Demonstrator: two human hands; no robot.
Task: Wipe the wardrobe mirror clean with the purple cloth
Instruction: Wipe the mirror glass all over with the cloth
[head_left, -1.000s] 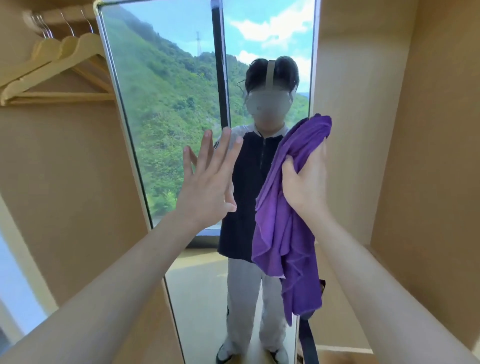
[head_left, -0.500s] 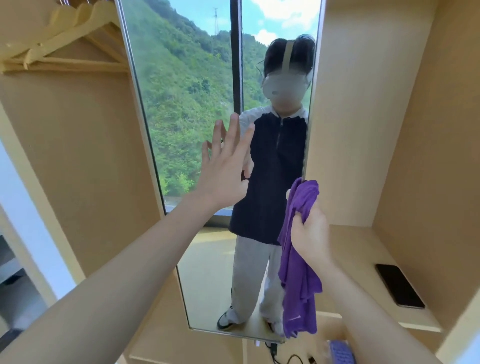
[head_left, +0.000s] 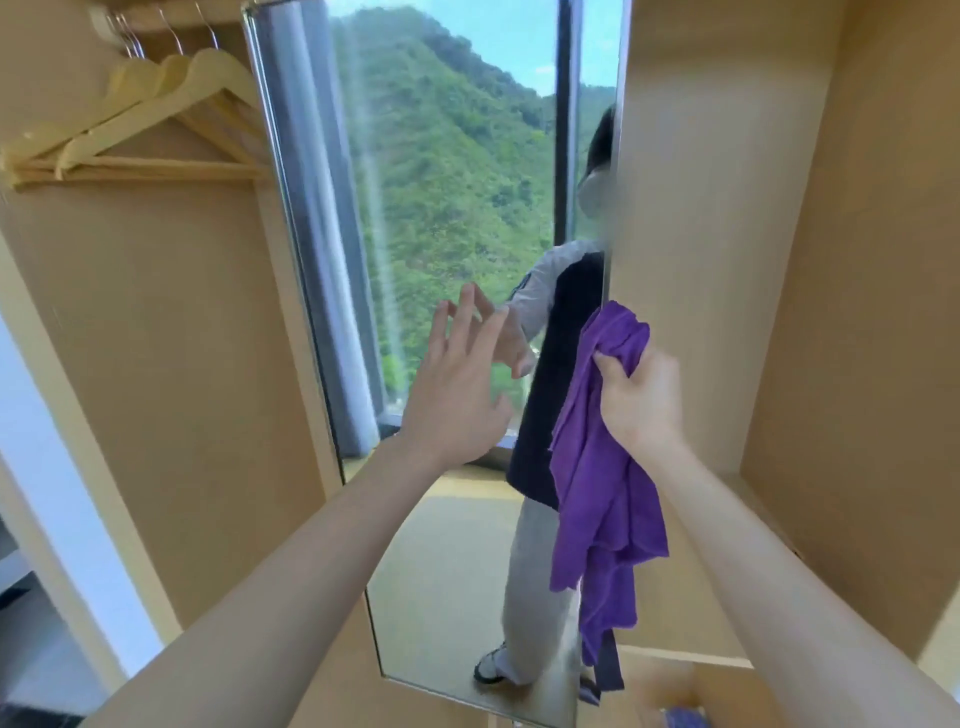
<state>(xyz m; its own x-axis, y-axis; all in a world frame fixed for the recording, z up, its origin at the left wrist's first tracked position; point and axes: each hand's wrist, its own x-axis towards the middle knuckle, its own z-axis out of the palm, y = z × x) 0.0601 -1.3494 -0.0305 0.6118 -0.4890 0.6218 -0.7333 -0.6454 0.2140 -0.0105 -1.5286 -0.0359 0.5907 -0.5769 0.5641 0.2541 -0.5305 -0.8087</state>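
Observation:
A tall narrow wardrobe mirror stands in the middle of the wardrobe, reflecting a green hillside, a window and a person. My left hand is open with fingers spread, its fingertips at the glass near mid-height. My right hand grips the bunched top of the purple cloth by the mirror's right edge. The cloth hangs down in front of the mirror's lower right part.
Several pale wooden hangers hang on a rail at the upper left. Wooden wardrobe panels flank the mirror, with a shelf at the right. A blurred blue object lies at the bottom edge.
My right hand came down from the mirror's upper right with the cloth, then rose slightly. The view swung left, so the mirror now looks narrower. My left hand stays on the glass.

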